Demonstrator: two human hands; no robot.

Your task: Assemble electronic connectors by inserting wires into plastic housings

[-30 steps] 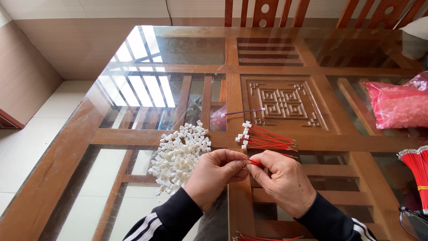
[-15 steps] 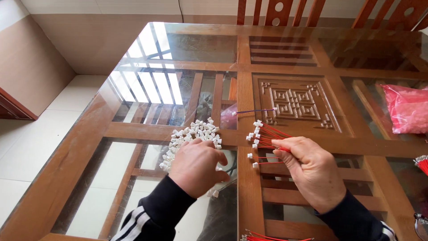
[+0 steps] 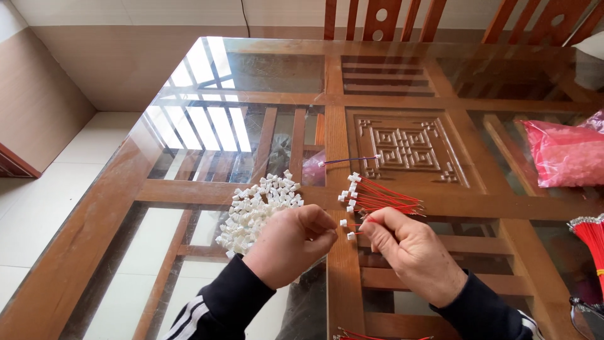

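Head view, item by item.

Left hand (image 3: 292, 242): I am curling it nearly closed, fingertips pinched together beside the pile of white plugs (image 3: 257, 211); whether a plug is sitting between them I cannot tell.

Right hand (image 3: 409, 252): I am pinching a thin red wire (image 3: 363, 221) between thumb and forefinger, the other fingers folded loosely. Two small white plugs (image 3: 346, 229) are lying just off its tip.

For a clean fit, I judge that I should be gripping the wire close to its end and feeding it straight.

Finished wires (image 3: 384, 196): red, fine, flexible, fanned on the glass with white plugs at their left ends.

Plugs: small, blocky, hard white plastic.

Table (image 3: 189, 113): glossy glass over a carved wooden frame.

Pink bag (image 3: 563, 154): crinkled, translucent, well apart at right.
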